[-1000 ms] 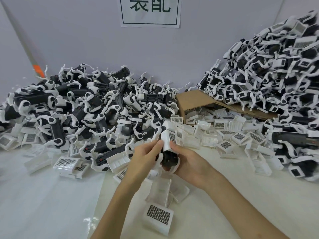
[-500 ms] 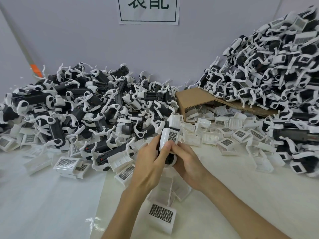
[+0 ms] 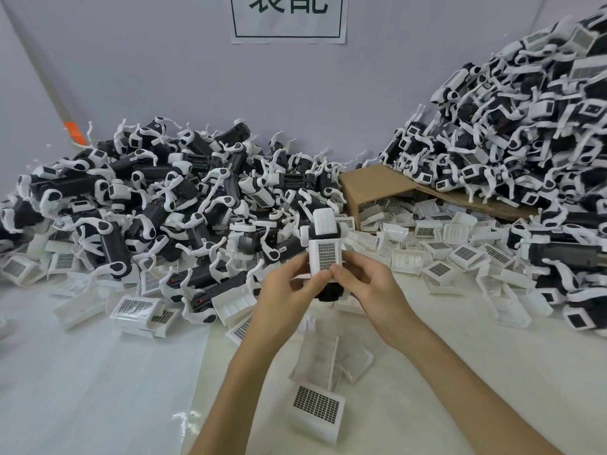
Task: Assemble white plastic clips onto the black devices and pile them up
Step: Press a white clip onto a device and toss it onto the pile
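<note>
The left hand [image 3: 289, 297] and right hand [image 3: 371, 290] are together over the table [image 3: 492, 356], thumbs pinching a white clip [image 3: 325, 257] against the upright black device [image 3: 330, 292] held between them. Fitting seems underway. Next probably comes a firm press until the clip seats, then a drop onto the right pile [image 3: 525, 142].

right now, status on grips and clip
Left grip and right grip both hold clip and device, thumbs on clip. Not yet piled. Loose clips lie on table below.
</note>
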A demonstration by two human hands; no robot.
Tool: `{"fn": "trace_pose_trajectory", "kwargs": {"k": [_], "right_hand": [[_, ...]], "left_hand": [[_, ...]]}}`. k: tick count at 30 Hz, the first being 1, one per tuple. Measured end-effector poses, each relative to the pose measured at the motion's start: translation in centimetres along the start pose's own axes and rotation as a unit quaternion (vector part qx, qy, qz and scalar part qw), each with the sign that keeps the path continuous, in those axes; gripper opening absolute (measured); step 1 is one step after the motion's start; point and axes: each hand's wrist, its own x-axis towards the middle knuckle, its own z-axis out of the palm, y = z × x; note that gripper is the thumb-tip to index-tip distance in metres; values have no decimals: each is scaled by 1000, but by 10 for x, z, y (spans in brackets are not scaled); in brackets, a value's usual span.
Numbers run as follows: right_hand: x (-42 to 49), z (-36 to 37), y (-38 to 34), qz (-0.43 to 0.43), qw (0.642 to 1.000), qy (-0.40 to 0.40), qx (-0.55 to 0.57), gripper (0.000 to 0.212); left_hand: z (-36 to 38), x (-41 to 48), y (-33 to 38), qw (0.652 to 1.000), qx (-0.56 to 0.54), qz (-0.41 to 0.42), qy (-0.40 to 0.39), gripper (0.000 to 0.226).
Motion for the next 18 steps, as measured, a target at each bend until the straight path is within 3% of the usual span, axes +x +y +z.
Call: {"fn": "trace_pose_trajectory", "kwargs": {"k": [4,7,18], "right_hand": [[-2,1,-1,-9,999,-22,-43,27],[-3,4,2,-31,996,16,-85,25],[-7,5,7,-70,987,66,-132,21]], "left_hand": [[-4,-2,-1,998,-57,7,-13,28],[2,-4,-4,996,-93,2,9,28],[8,-4,-9,996,-92,-10,18,28]]}}
